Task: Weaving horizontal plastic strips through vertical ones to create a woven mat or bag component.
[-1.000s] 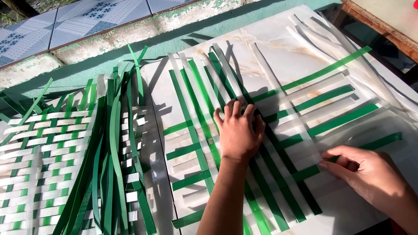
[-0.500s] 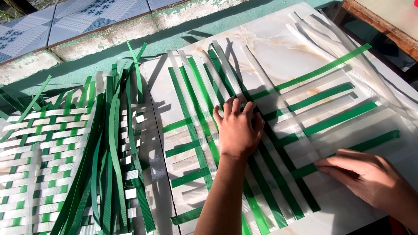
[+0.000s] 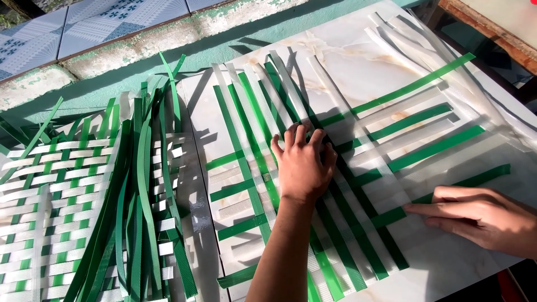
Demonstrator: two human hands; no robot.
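Sunlight fell hard across a marble-patterned slab (image 3: 358, 61) laid on a green ledge (image 3: 224, 45), with blue patterned tiles (image 3: 84, 28) beyond it and a wooden edge (image 3: 492, 39) at the far right corner. On the slab lay a half-made weave (image 3: 335, 184) of green and white straps, the long ones running away from the person and the crosswise ones fanning out to the right.

The left hand (image 3: 304, 165) lay flat on the middle of the weave, palm down, fingers spread and pressing the crossed straps against the slab; it gripped nothing. The right hand (image 3: 481, 215) rested at the right edge of the slab, fingers stretched out together and pointing left, their tips touching the nearest crosswise green strap (image 3: 447, 190) where it left the weave. It pressed on the strap rather than closing around it. The two hands were well apart.

Left of the slab, just beside its edge, a loose bundle of green straps (image 3: 140, 212) curved over a finished mat (image 3: 50, 212) woven of the same green and white. More white straps (image 3: 403, 45) trailed off the slab's far right corner.
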